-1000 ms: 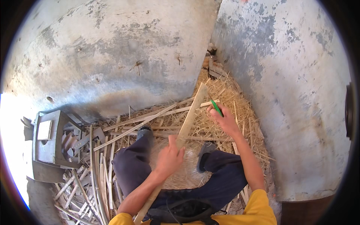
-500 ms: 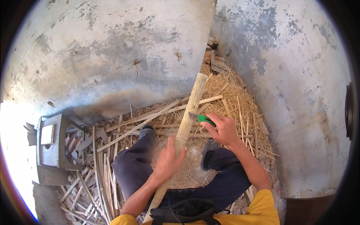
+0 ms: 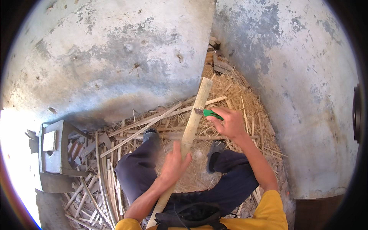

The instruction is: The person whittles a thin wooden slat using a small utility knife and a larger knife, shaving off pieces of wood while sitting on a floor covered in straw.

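A long pale bamboo strip (image 3: pixel 193 122) slants from my lap up and away to the right, its far end raised over the straw. My left hand (image 3: pixel 175 164) is closed around it near the middle, thumb on its right side. In my right hand (image 3: pixel 230 122) is a green-handled knife (image 3: pixel 212 113), gripped by the handle. Its short dark blade lies across the strip's face, a little below the far end. The lower part of the strip passes beside my left forearm and a black bag (image 3: pixel 191 215) at my waist.
Straw-like shavings (image 3: pixel 234 92) are heaped in the corner between two worn walls (image 3: pixel 115 50). Cut strips (image 3: pixel 111 188) lie in a pile to the left, near a grey wooden box-like stand (image 3: pixel 57 149). My legs (image 3: pixel 136 174) are spread on either side of the strip.
The knife and my right hand have moved slightly up along the strip, toward its far end. My left hand keeps its hold at nearly the same place.
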Demonstrator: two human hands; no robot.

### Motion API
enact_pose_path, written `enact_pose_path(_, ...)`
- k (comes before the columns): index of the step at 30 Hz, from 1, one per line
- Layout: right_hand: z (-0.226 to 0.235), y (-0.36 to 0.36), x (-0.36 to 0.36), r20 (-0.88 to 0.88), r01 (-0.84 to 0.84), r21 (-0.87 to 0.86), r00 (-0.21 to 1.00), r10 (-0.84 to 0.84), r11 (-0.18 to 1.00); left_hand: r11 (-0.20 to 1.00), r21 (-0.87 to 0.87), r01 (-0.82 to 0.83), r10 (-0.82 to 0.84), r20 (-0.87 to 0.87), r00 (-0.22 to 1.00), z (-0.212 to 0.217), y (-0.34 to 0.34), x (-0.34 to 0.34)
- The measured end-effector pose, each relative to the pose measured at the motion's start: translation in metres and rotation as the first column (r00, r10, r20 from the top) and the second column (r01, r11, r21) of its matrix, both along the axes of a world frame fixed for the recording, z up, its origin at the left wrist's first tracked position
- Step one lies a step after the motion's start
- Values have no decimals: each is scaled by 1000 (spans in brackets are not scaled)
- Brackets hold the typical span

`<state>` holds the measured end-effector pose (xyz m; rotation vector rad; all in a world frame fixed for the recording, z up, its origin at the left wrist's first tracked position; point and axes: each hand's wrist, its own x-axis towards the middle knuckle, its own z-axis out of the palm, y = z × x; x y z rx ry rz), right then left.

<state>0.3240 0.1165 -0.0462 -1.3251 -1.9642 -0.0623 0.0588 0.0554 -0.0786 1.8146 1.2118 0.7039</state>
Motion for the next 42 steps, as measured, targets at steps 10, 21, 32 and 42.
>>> enact_pose_path(10, -5, -3, -9, 68, -6, 3, 998, 6, 1000, 999, 32, -27, 27, 15, 1000, -7, 2, -3)
enact_pose_path(21, -3, 4, 25, -235, 187, -150, 947, -219, 971, 999, 34, 33, -33, 3, 999, -3, -4, 0)
enact_pose_path(32, -1, -6, 15, -686, -168, -313, 720, -100, 935, 756, -584, 293, 26, 475, 879, 1, 10, -10)
enact_pose_path(42, 6, -24, -4, -590, -214, -279, 807, 9, 936, 378, -624, 684, 206, 777, 595, 9, 17, -22)
